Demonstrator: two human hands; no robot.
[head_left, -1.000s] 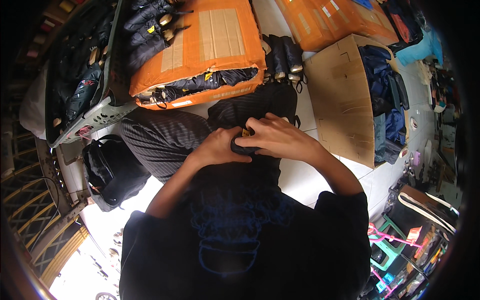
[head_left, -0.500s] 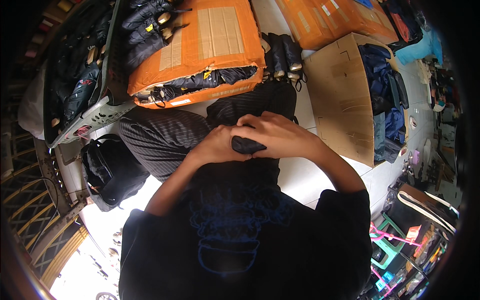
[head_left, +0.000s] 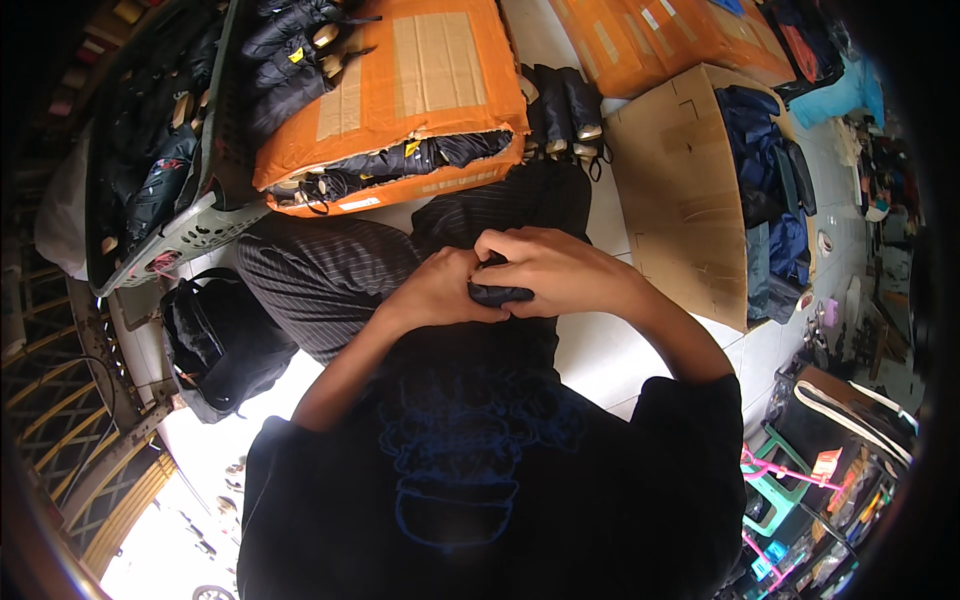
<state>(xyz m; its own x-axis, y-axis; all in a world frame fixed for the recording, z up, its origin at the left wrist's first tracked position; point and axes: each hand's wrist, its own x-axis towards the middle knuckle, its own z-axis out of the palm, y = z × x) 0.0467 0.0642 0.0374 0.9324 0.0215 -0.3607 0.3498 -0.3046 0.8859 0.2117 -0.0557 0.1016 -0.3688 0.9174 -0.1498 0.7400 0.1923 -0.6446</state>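
Above my lap, my left hand and my right hand are closed together round a folded black umbrella. Only a short dark fabric part of it shows between the fingers; the rest is hidden by my hands. My right fingers arch over the top, touching the left hand, while the left hand wraps the near left side. Beyond my knees, similar black folded umbrellas with pale handle ends fill the torn slot of an orange-taped carton.
More folded umbrellas lie on the tiles beside that carton. A dark plastic crate stands at left above a black bag. To the right, an open cardboard box holds dark blue fabric items. A green stool is at lower right.
My right fingers have shifted slightly over the umbrella, and more of a dark gap shows beneath them. My left hand has moved a little to the right. Nothing else visibly differs.
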